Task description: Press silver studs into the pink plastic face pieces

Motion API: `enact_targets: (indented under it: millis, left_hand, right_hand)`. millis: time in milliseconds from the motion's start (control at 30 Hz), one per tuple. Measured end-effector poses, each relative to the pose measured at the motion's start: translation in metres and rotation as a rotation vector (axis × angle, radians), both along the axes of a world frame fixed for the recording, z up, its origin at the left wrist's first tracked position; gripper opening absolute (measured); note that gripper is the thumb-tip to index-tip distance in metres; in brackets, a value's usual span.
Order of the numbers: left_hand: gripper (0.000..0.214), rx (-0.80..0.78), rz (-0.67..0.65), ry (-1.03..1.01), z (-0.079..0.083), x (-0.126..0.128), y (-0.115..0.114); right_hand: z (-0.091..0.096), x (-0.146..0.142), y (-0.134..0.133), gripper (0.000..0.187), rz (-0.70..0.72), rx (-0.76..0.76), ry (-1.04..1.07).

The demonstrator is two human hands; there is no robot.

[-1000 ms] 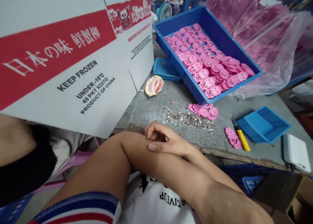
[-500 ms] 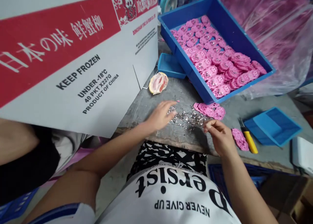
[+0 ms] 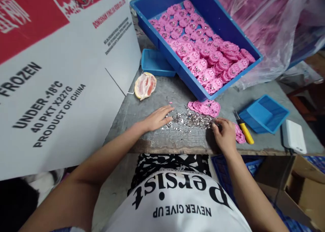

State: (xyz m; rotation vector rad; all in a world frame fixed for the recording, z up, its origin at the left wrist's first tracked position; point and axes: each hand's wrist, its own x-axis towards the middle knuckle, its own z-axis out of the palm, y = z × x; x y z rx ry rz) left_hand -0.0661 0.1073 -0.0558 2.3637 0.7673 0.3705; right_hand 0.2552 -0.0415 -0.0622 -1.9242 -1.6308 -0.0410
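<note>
Head view: left hand (image 3: 156, 118) splayed on silver studs (image 3: 191, 119); right hand (image 3: 224, 134), grip unclear.

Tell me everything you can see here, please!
silver bits: one heap, shiny, between the hands
table: one, grey, middle
pink pieces: many, pink, filling the big tray
small stack: one, pink, behind the heap
loose pink pieces: few, pink, by right hand
big tray: one, blue, far side
small tray: one, blue, right
second small tray: one, blue, beside the box
tool: one, yellow handle, right of heap
fruit piece: one, pinkish, by the box
box: one, white and red, left
gadget: one, white, right edge
plastic bag: one, clear, far right
left hand: one, flat on the heap
right hand: one, curled at the heap's edge
</note>
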Motion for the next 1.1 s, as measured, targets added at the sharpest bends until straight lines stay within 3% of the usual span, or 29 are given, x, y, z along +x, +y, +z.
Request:
enact_targets:
  millis: [167,333,567,767,933,1100]
  left_hand:
    - [0.079,0.017,-0.110,0.058,0.003,0.039,0.015]
    - [0.081,0.046,-0.152,0.138,0.006,0.071,0.029]
    - [0.083,0.036,-0.197,0.092,0.002,0.062,0.019]
    - [0.084,-0.016,-0.254,0.073,0.009,0.066,0.019]
    - [0.083,-0.015,-0.247,0.071,0.011,0.076,0.020]
    - [0.085,-0.017,-0.273,0.089,0.011,0.069,0.009]
  right_hand:
    - [-0.017,0.008,-0.008,0.048,-0.005,-0.053,-0.040]
    - [-0.021,0.004,-0.004,0.059,0.052,-0.093,-0.055]
    - [-0.019,-0.014,-0.003,0.066,0.103,-0.119,-0.038]
    - [-0.018,-0.031,0.008,0.065,0.157,-0.117,-0.036]
    - [-0.018,-0.035,0.016,0.066,0.114,-0.125,-0.041]
    - [-0.013,-0.035,0.014,0.064,0.144,-0.142,-0.018]
